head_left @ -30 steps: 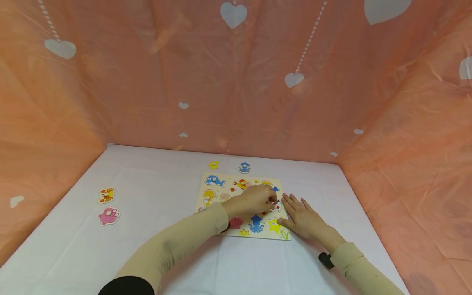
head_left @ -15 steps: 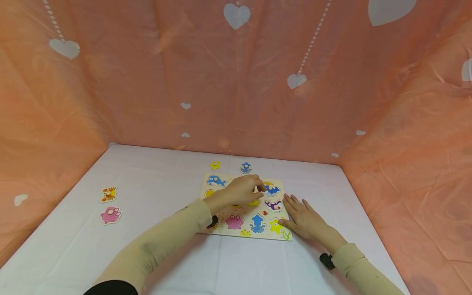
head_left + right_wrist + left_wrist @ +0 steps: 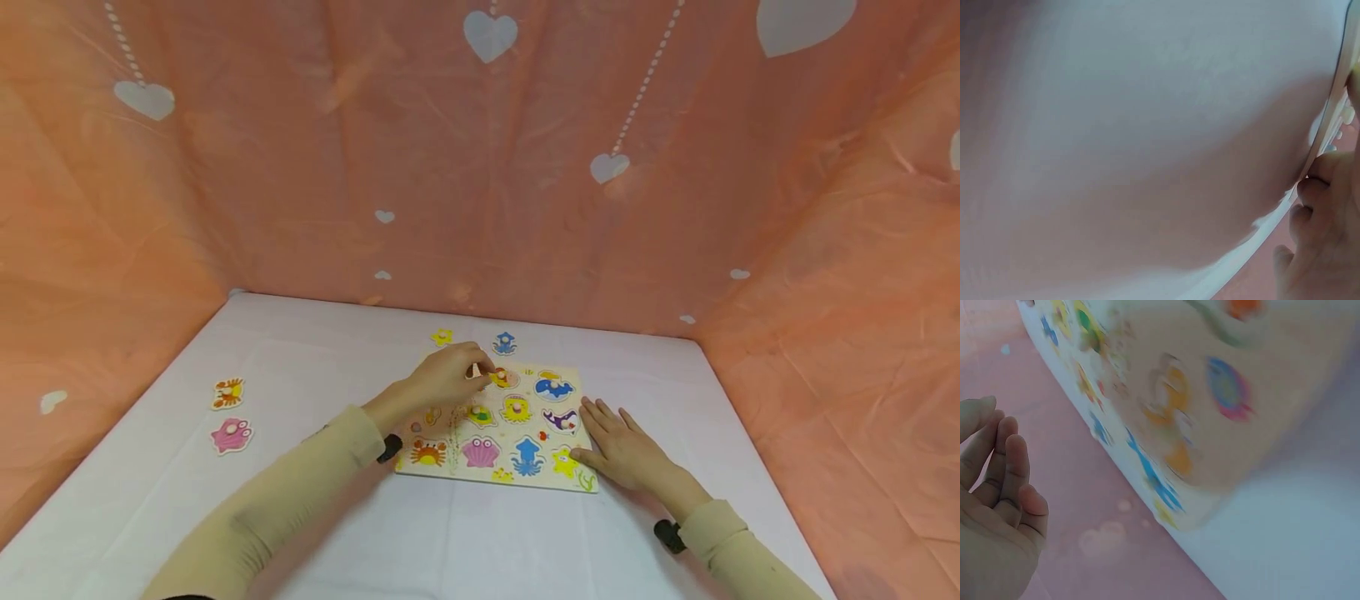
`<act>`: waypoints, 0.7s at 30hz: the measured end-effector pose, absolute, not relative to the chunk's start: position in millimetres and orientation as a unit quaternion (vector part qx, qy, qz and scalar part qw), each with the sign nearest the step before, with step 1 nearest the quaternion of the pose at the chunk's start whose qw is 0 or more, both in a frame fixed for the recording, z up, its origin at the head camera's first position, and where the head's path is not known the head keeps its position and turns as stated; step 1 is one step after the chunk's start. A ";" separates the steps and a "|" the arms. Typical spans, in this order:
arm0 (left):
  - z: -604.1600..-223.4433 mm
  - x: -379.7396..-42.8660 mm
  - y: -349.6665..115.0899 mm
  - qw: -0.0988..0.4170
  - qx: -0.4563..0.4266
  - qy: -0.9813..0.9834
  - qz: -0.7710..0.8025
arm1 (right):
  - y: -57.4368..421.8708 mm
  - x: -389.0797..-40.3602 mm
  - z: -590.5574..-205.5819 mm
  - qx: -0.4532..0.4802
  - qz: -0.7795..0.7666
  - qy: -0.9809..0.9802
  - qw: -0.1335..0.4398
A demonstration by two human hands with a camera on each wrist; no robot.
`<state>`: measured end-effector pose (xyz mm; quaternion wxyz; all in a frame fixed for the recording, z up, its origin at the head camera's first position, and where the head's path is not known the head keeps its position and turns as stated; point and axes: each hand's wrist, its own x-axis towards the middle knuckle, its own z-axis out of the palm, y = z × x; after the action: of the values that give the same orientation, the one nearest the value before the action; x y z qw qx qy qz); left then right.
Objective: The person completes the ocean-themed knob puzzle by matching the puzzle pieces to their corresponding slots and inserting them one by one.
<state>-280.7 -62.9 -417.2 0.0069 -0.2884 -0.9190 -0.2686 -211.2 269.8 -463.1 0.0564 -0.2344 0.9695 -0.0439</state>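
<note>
A wooden peg puzzle board (image 3: 480, 476) with sea animals lies flat on the white table. My left hand (image 3: 450, 373) hovers over its upper left part, hiding the pictures there. In the left wrist view the left fingers (image 3: 1005, 456) bend loosely, thumb close to the index tip, with nothing visible between them. Knobbed pieces sit on the board: a blue whale (image 3: 553, 388), a yellow octopus (image 3: 516, 408), a purple whale (image 3: 560, 422) and a fish (image 3: 507, 378). My right hand (image 3: 630, 450) lies with straight, spread fingers along the board's right edge.
Two loose pieces, a crab (image 3: 227, 392) and a pink shell (image 3: 232, 435), lie on the table at the left. A yellow star piece (image 3: 442, 336) and a blue squid piece (image 3: 504, 342) lie behind the board. An orange curtain (image 3: 420, 167) encloses the back and sides.
My left hand has drawn back leftward across the board from the purple whale piece, uncovering the whales, the octopus and the lower row. The right hand stays at the board's edge.
</note>
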 end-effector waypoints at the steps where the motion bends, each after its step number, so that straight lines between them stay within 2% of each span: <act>1: -417.7 -279.5 -69.1 0.007 -0.282 -0.920 -0.272 | 269.2 -211.2 -463.4 -0.234 -0.046 0.969 0.058; 6: -418.7 -274.5 -100.8 0.017 -0.255 -0.922 -0.290 | 269.1 -210.7 -463.8 -0.234 -0.046 0.970 0.056; 13: -422.5 -267.1 -151.2 0.066 -0.241 -0.919 -0.304 | 269.2 -209.2 -461.1 -0.229 -0.049 0.970 0.061; 21: -427.0 -253.9 -210.5 0.079 -0.195 -0.930 -0.302 | 266.5 -210.1 -462.8 -0.228 -0.052 0.970 0.064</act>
<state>-253.9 -210.5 -427.0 0.0785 -0.1946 -0.9298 -0.3023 -210.1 266.5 -462.8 0.0641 -0.2283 0.9701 -0.0521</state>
